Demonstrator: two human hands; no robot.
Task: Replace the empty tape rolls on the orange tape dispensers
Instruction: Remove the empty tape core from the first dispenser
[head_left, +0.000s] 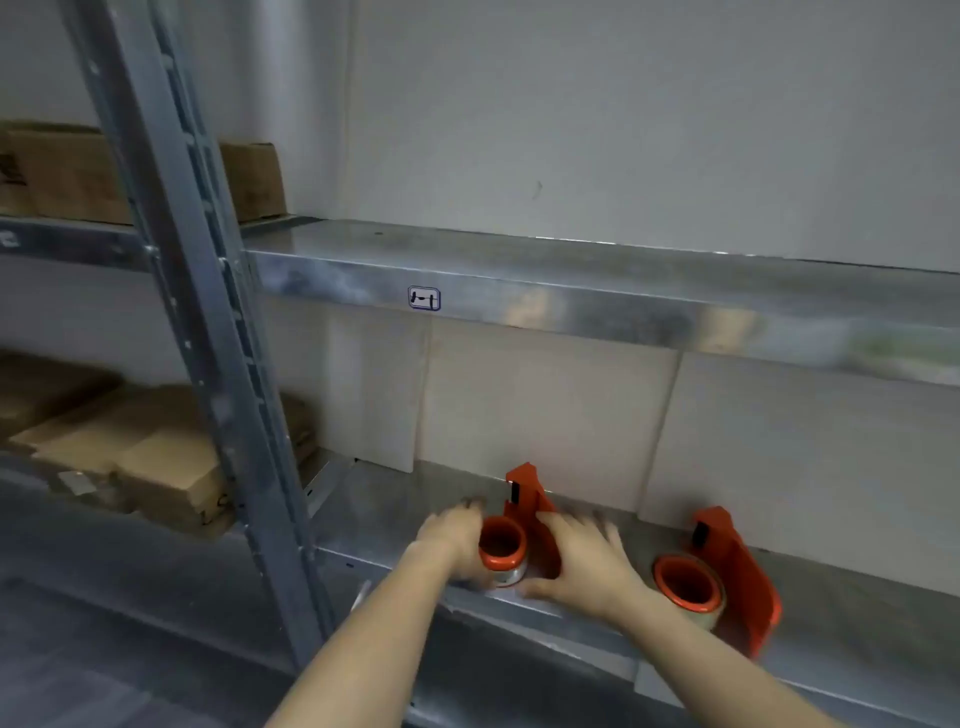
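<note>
At the far left, cardboard boxes (156, 457) sit on a neighbouring rack, cut off from the work area by a slanted steel upright (208, 332). Right of the post, on the lower metal shelf (395, 509), the left hand (452, 540) wraps round the near side of a roll (506, 574) on the first orange tape dispenser (530, 499); the fingers curl about the hub and appear to grip it, though motion blur hides the fingertips. Only a thin pale band shows under the orange hub rim, so the roll looks close to spent. Just beside it, the right hand (587, 566) lies with fingers spread and loose against the dispenser's upright plate, bracing it and clasping nothing.

Further right and well apart stands a second orange dispenser (737, 571) with its own roll (688, 587), wrapped in a thicker clear band and untouched.

The step in hand seems to be freeing the worn roll from the first dispenser. The next move probably calls for a straight pull off the hub while the right hand keeps the frame from sliding on the smooth shelf. No fresh roll is in view, so one must be fetched.
</note>
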